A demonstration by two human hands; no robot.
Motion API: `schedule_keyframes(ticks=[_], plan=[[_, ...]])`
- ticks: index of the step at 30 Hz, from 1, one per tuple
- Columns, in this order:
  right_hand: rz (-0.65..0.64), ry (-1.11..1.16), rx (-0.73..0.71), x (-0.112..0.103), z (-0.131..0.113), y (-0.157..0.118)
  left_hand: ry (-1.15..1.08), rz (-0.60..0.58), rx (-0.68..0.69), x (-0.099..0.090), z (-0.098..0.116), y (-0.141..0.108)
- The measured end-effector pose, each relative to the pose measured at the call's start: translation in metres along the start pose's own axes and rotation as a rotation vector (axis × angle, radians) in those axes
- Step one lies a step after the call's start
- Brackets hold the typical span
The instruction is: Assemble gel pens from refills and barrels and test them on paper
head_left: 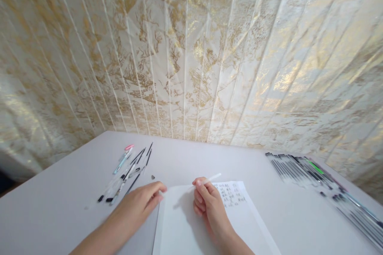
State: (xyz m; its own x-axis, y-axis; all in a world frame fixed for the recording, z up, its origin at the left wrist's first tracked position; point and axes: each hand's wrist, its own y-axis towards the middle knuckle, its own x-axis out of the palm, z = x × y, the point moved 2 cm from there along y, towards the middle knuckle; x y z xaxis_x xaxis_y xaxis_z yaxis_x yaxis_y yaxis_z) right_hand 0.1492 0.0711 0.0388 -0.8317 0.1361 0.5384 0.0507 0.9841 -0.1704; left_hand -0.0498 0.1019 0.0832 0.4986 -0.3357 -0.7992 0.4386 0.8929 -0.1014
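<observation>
My right hand (206,199) pinches a pale tube (214,177) | left hand (146,195): can't tell its grip | paper (176,225) has handwriting (231,196) right of my pinch, blank leftward

1 gold-patterned, pleated curtain (185,55) behind 1 pale table (206,157).

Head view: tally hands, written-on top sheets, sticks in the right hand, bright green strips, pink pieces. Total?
Hands: 2 (left hand, right hand)
Written-on top sheet: 1
Pale stick in right hand: 1
Bright green strip: 1
Pink piece: 1
Total: 6
</observation>
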Motion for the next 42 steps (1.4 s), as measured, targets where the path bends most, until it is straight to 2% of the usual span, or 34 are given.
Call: schedule_keyframes(ticks=[2, 5, 9, 12, 15, 19, 24, 27, 29, 34, 37, 40, 42], plan=[[0.005, -0.015, -0.006, 0.001, -0.002, -0.001, 0.28, 0.145, -0.087, -0.011, -0.015, 0.002], [-0.024, -0.02, -0.006, 0.004, -0.002, -0.003, 0.491, 0.176, -0.174, -0.027, -0.028, 0.003], [-0.04, -0.015, -0.003, 0.007, -0.003, -0.005, 0.564, 0.2, -0.183, -0.046, -0.023, 0.015], [-0.047, -0.014, -0.012, 0.006, -0.003, -0.006, 0.58, 0.201, -0.246, -0.056, -0.018, 0.04], [-0.041, -0.018, -0.028, 0.003, -0.001, -0.004, 0.585, 0.168, -0.308, -0.056, -0.021, 0.07], [-0.046, -0.009, -0.044, 0.0, 0.003, -0.001, 0.562, 0.11, -0.383, -0.048, -0.027, 0.094], [-0.028, 0.005, -0.073, -0.001, 0.002, 0.002, 0.505, 0.114, -0.354, -0.041, -0.023, 0.093], [0.018, -0.036, -0.132, -0.005, -0.003, 0.005, 0.44, 0.174, -0.26, -0.033, -0.006, 0.082], [0.042, -0.093, -0.181, -0.007, -0.007, 0.005, 0.37, 0.205, -0.179, -0.021, 0.01, 0.068], [-0.05, -0.403, -0.271, 0.001, -0.016, -0.007, 0.107, 0.196, 0.012, 0.034, 0.04, 0.028], [-0.143, -0.565, -0.302, 0.009, -0.017, -0.016, -0.021, 0.224, 0.048, 0.056, 0.039, 0.014], [-0.224, -0.614, -0.297, 0.013, -0.013, -0.019, -0.026, 0.256, 0.092, 0.062, 0.03, 0.008], [-0.213, -0.606, -0.281, 0.012, -0.01, -0.018, -0.013, 0.265, 0.177, 0.062, 0.024, 0.001]])
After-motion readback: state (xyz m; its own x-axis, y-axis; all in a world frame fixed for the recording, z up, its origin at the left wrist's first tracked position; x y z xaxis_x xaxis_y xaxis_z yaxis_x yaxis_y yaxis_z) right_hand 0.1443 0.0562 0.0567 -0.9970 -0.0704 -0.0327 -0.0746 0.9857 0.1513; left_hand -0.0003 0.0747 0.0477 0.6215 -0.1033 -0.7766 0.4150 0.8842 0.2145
